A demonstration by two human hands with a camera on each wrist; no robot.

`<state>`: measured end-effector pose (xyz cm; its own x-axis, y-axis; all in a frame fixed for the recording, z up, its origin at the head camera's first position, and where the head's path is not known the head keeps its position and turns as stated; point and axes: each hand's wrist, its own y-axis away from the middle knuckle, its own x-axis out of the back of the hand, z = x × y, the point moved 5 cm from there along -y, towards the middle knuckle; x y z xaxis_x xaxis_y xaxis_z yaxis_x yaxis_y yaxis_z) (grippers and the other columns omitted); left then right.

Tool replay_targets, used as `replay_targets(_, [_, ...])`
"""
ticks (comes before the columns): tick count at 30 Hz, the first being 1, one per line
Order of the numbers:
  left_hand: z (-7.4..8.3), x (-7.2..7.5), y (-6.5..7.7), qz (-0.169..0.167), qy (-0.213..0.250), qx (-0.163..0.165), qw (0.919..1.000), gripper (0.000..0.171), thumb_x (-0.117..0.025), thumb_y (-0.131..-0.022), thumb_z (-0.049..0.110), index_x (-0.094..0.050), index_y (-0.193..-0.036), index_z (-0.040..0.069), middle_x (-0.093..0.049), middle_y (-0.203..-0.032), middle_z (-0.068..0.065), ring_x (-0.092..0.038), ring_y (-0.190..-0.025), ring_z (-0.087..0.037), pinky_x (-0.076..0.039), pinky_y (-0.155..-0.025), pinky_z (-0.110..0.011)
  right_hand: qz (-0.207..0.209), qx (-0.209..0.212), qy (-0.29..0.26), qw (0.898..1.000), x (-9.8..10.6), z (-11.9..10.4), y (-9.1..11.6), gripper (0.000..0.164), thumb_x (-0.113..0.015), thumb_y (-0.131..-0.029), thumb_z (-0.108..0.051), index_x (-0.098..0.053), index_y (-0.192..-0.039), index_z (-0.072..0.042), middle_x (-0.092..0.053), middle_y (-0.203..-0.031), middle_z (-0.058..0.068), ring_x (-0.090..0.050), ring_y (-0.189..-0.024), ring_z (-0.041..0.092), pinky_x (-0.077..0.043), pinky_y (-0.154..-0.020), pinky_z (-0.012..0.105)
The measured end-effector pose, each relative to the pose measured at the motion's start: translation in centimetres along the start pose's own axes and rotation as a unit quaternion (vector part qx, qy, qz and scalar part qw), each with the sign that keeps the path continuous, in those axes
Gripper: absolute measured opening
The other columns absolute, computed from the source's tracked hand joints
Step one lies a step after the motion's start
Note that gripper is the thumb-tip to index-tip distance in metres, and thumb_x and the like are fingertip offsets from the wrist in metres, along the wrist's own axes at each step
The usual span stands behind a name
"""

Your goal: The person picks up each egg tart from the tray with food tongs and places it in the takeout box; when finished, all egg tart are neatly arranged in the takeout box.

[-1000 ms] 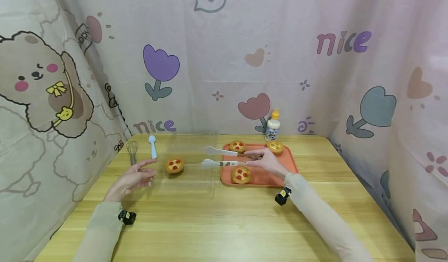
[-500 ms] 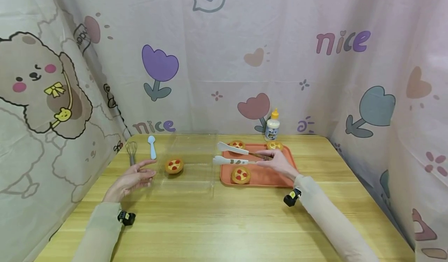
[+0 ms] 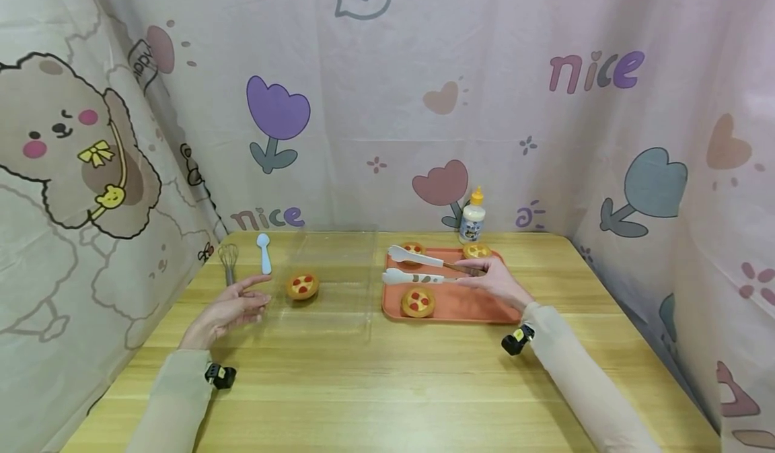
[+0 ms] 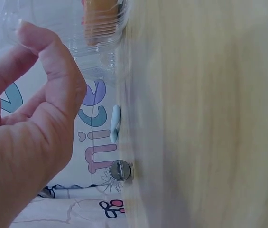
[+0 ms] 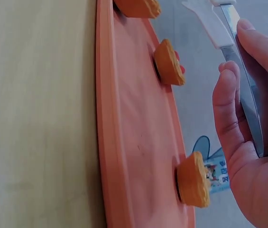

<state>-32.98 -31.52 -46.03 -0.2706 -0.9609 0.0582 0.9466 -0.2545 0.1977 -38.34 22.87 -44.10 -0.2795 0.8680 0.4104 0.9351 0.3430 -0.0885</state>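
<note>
My right hand holds a pair of tongs by the metal arms, above the orange tray. Their white tips are spread apart with nothing between them. Two small toy tarts with red toppings, a front tart and a back tart, sit on the tray. A yellow-topped tart lies at the back right. One red-topped tart stands in the clear plastic box. My left hand is at the box's left edge, fingers loosely bent; whether they touch it I cannot tell.
A whisk and a light blue spoon lie at the back left of the wooden table. Behind the tray stands a white bottle with a yellow nozzle. A printed curtain surrounds the table.
My right hand has moved right with the tongs, from the box's right side to over the tray. My left hand has stayed in place.
</note>
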Motion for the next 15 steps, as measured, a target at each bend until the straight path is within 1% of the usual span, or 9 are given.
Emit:
replay_targets(2, [0.0,-0.1,0.0,-0.001,-0.002,-0.002,1.0000,0.072,-0.062,-0.097,0.011,-0.020,-0.155,0.008,-0.062,-0.102,-0.007,-0.062,-0.075,-0.009,-0.056,-0.066,-0.024,-0.001,-0.003,0.000,1.000,0.3,0.2,0.1,0.052,-0.082,-0.080,-0.030,-0.066,-0.127,-0.012,-0.062,-0.133,0.011,-0.058,-0.115,0.034,-0.052,-0.089,0.032])
replay_targets(4, [0.0,-0.1,0.0,0.001,-0.001,-0.002,1.0000,0.071,-0.062,-0.097,0.011,-0.021,-0.155,0.008,-0.063,-0.102,-0.007,-0.062,-0.075,-0.009,-0.056,-0.066,-0.024,0.000,-0.009,0.006,1.000,0.6,0.4,0.2,0.052,-0.081,-0.081,-0.029,-0.066,-0.127,-0.011,-0.061,-0.134,0.012,-0.058,-0.110,0.028,-0.053,-0.083,0.028])
replay_targets(5, [0.0,-0.1,0.0,-0.001,-0.001,-0.003,1.0000,0.071,-0.061,-0.097,0.011,-0.020,-0.155,0.008,-0.063,-0.101,-0.006,-0.062,-0.075,-0.009,-0.056,-0.066,-0.024,0.000,-0.012,0.012,1.000,0.7,0.4,0.3,0.052,-0.081,-0.081,-0.029,-0.065,-0.128,-0.011,-0.061,-0.134,0.013,-0.058,-0.104,0.027,-0.053,-0.079,0.027])
replay_targets(7, [-0.1,-0.1,0.0,-0.003,0.001,-0.004,1.0000,0.071,-0.061,-0.097,0.011,-0.020,-0.155,0.007,-0.064,-0.101,-0.006,-0.062,-0.075,-0.009,-0.056,-0.066,-0.024,0.000,-0.020,0.028,0.999,1.0,0.5,0.4,0.052,-0.081,-0.081,-0.030,-0.066,-0.127,-0.011,-0.060,-0.134,0.013,-0.053,-0.102,0.023,-0.052,-0.075,0.028])
replay_targets(8, [-0.1,-0.1,0.0,-0.001,0.003,-0.002,1.0000,0.071,-0.062,-0.097,0.012,-0.021,-0.155,0.008,-0.064,-0.101,-0.006,-0.062,-0.075,-0.008,-0.056,-0.065,-0.023,-0.001,-0.021,0.035,0.999,1.1,0.6,0.4,0.053,-0.081,-0.081,-0.030,-0.066,-0.128,-0.011,-0.060,-0.135,0.013,-0.053,-0.102,0.022,-0.052,-0.074,0.029])
replay_targets(12, [-0.1,0.0,0.0,-0.005,0.004,-0.005,1.0000,0.069,-0.063,-0.097,0.013,-0.024,-0.154,0.009,-0.064,-0.101,-0.005,-0.062,-0.075,-0.009,-0.056,-0.065,-0.024,-0.009,-0.029,0.058,0.998,1.7,0.9,0.8,0.053,-0.080,-0.081,-0.035,-0.066,-0.128,-0.013,-0.059,-0.137,0.012,-0.053,-0.112,0.027,-0.051,-0.081,0.031])
replay_targets(13, [-0.1,0.0,0.0,-0.005,0.004,-0.006,1.0000,0.068,-0.063,-0.097,0.013,-0.025,-0.154,0.010,-0.064,-0.101,-0.005,-0.062,-0.075,-0.009,-0.056,-0.066,-0.024,-0.008,-0.034,0.062,0.997,2.0,1.0,0.9,0.054,-0.080,-0.081,-0.036,-0.066,-0.127,-0.013,-0.060,-0.135,0.011,-0.054,-0.109,0.026,-0.051,-0.080,0.030])
replay_targets(14, [-0.1,0.0,0.0,-0.005,0.005,-0.006,1.0000,0.067,-0.063,-0.097,0.013,-0.026,-0.153,0.010,-0.064,-0.101,-0.005,-0.062,-0.075,-0.009,-0.056,-0.066,-0.024,-0.006,-0.041,0.066,0.997,2.2,1.2,1.0,0.054,-0.081,-0.080,-0.037,-0.067,-0.127,-0.013,-0.064,-0.128,0.009,-0.056,-0.102,0.023,-0.049,-0.077,0.027])
replay_targets(15, [-0.1,-0.1,0.0,-0.005,0.006,-0.006,1.0000,0.066,-0.063,-0.096,0.012,-0.027,-0.152,0.011,-0.064,-0.100,-0.005,-0.063,-0.075,-0.009,-0.057,-0.066,-0.024,-0.005,-0.044,0.071,0.996,2.4,1.2,1.1,0.053,-0.081,-0.081,-0.036,-0.067,-0.127,-0.013,-0.067,-0.117,0.008,-0.057,-0.094,0.021,-0.048,-0.074,0.025])
